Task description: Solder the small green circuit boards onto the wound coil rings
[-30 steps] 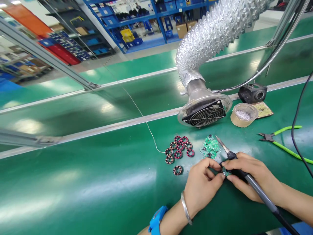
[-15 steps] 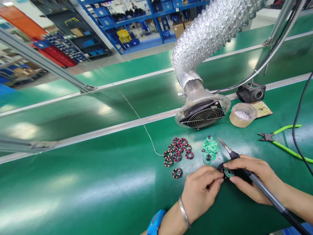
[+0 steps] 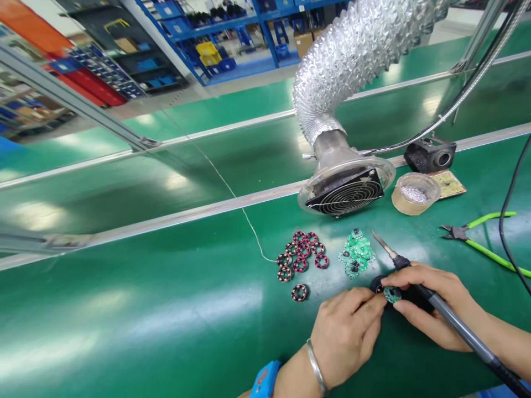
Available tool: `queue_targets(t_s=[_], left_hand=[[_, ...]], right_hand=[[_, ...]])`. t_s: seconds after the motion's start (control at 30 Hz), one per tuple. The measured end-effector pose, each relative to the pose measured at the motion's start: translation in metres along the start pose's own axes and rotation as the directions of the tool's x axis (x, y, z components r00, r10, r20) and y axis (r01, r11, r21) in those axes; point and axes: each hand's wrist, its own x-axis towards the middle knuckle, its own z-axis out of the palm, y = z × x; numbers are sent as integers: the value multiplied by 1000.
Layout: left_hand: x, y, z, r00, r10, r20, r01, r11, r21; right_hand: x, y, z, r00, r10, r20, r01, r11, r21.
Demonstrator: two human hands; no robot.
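My right hand (image 3: 443, 304) pinches a small round green circuit board (image 3: 392, 294) between thumb and fingertips. The same hand also grips a soldering iron (image 3: 446, 318), its bare tip pointing up and away to the left. Just behind the board is a dark round part (image 3: 376, 284) with a bit of copper showing, mostly covered by fingers. My left hand (image 3: 350, 334) is closed, its fingertips pinched at that part and against the board's edge; what exactly they hold is hidden. Ahead lie a pile of green circuit boards (image 3: 357, 251) and a cluster of wound ring coils (image 3: 303, 251).
One ring coil (image 3: 299, 292) lies apart. A fume extractor hood (image 3: 348, 193) hangs over the green bench. To the right are a round tub (image 3: 414, 199), a sponge tray (image 3: 450, 184), an iron stand (image 3: 431, 156) and green-handled cutters (image 3: 483, 249). Thin solder wire (image 3: 253, 229) runs to the coils.
My left hand has turned, its back now facing up more, with fingertips closer to the board. The green board has shifted slightly right. The soldering iron stays in my right hand.
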Motion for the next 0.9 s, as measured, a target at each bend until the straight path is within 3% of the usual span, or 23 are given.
queue_targets(t_s=[0.23,0.37,0.67,0.9], left_hand=[[7,-1,-4,976,-213,-33,190,923,-334],[7,-3,-4,986,-160,-53,138,947,-290],[6,-5,4,997,42,-64,-51,988,-144],[3,-6,11,993,63,-97,-66,997,-29]], right_hand=[[-2,5,6,995,-97,7,97,994,-48],[-1,7,8,987,-159,23,160,984,-76],[1,8,8,985,-168,44,171,984,-59],[-1,18,9,985,-172,20,172,985,-10]])
